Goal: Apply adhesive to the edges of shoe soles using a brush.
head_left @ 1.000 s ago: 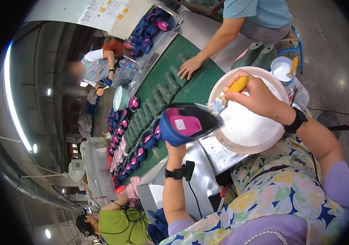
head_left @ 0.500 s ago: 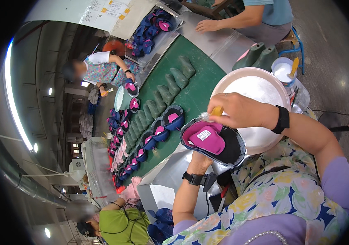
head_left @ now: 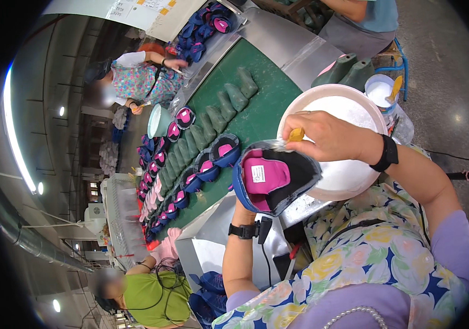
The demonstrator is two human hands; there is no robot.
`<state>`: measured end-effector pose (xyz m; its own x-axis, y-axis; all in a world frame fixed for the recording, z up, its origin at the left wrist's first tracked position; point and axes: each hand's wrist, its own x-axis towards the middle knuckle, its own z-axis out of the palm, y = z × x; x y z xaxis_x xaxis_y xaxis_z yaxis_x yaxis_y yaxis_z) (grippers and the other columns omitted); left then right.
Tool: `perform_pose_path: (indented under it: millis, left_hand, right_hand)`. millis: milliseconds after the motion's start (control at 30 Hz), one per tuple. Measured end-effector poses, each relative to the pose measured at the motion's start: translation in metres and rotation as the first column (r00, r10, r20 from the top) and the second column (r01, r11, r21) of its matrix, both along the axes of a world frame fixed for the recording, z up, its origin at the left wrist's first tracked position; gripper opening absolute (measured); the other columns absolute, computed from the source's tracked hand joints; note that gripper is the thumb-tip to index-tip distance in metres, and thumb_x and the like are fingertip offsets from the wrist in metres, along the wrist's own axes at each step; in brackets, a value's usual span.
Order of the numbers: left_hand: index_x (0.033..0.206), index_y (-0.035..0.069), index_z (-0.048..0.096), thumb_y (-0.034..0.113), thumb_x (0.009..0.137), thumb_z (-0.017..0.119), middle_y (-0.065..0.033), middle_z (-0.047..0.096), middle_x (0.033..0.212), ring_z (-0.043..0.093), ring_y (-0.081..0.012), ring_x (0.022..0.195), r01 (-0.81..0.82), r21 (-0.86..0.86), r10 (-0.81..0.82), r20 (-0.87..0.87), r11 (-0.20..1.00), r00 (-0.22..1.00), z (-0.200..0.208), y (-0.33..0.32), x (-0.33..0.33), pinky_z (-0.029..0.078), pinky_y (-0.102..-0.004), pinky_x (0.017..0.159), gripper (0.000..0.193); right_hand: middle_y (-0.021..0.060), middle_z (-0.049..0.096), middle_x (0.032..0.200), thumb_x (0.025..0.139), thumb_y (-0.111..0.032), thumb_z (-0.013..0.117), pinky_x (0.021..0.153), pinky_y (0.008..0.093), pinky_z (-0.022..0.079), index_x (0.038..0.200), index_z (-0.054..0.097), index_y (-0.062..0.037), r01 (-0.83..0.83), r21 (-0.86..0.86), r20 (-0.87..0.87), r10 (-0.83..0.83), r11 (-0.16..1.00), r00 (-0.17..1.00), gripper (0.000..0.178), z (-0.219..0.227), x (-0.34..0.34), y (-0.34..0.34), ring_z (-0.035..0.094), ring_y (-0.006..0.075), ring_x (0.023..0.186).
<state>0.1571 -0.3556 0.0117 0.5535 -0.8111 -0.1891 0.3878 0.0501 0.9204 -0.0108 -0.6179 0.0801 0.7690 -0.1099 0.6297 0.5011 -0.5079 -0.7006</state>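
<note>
My left hand (head_left: pixel 243 204) holds a blue and black shoe upper with a pink lining (head_left: pixel 271 178) from below, its opening turned toward me. My right hand (head_left: pixel 327 137) grips a small brush with a yellow handle (head_left: pixel 294 135), and its bristles touch the upper's rim. Just behind the shoe stands a large pale bowl of white glue (head_left: pixel 349 170). Both wrists wear black bands.
A green conveyor belt (head_left: pixel 262 115) carries several grey-green shoe lasts (head_left: pixel 229 101) and blue-pink uppers (head_left: pixel 212 159). A small glue tub with a brush (head_left: pixel 381 90) stands beyond the bowl. Other people work along the belt: one at upper left, one at lower left, one at the top.
The shoe upper has turned so its pink inside faces me and dropped lower. My right hand came off the bowl and brought the brush to the upper's rim.
</note>
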Motion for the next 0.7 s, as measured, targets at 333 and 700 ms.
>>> perform_pose_path:
  millis: [333,700]
  left_hand:
    - [0.133,0.008,0.051,0.017,0.093,0.062,-0.0105,0.063,0.122,0.064,-0.0251,0.108,-0.573,-0.037,0.504,0.524,0.819,0.686,-0.054,0.058,0.053,0.056,-0.0421,0.087,0.042]
    - [0.142,0.016,0.039,-0.001,0.1,0.043,-0.0076,0.058,0.128,0.062,-0.0266,0.111,-0.524,0.045,0.518,0.099,0.851,0.85,-0.111,-0.008,0.154,0.059,-0.043,0.088,0.046]
  right_hand:
    - [0.0094,0.067,0.086,0.087,-0.013,0.071,0.075,0.0311,0.05,0.097,0.061,-0.0027,0.201,0.145,-0.162,-0.177,0.969,0.971,0.017,-0.016,-0.05,-0.024,0.065,0.0185,0.08]
    - [0.0067,0.066,0.097,0.087,-0.003,0.067,0.087,0.0288,0.047,0.101,0.059,-0.0026,0.337,0.337,-0.416,-0.182,0.879,0.891,0.016,-0.045,-0.077,-0.041,0.063,0.0151,0.094]
